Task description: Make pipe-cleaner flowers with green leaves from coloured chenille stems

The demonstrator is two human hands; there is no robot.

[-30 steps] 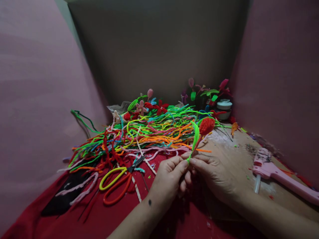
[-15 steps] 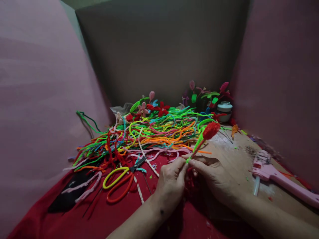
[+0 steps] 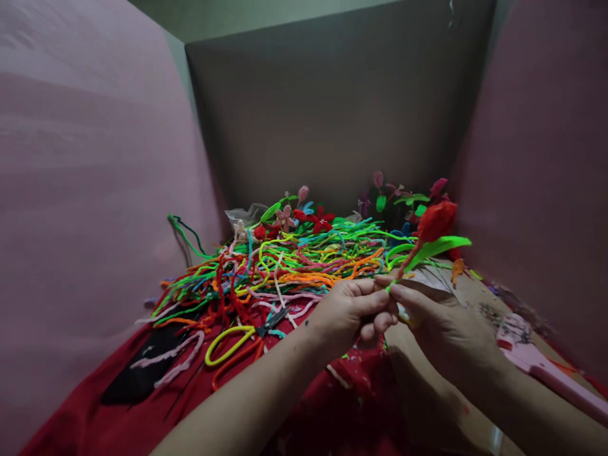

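Note:
A red fuzzy flower [image 3: 436, 221] on a reddish stem leans up and to the right, with a bright green leaf [image 3: 439, 246] beside it. Both my hands pinch the lower stem where green is wrapped round it. My left hand [image 3: 354, 310] has its thumb and fingers closed on the stem from the left. From the right, my right hand [image 3: 439, 323] grips the same spot between thumb and fingertips. The stem's lower end is hidden by the fingers.
Colourful pipe cleaners [image 3: 304, 266] lie heaped behind my hands. Yellow-and-orange scissors [image 3: 230, 345] and a black flat object [image 3: 137, 373] are on the red cloth [image 3: 104, 424]. A pink glue gun [image 3: 536, 354] lies right on the brown board. Finished flowers [image 3: 320, 220] stand at the back.
Both hands have moved right and slightly up in view with the flower. The flower has turned, and its green leaf now points out to the right. My left forearm now covers part of the scissors.

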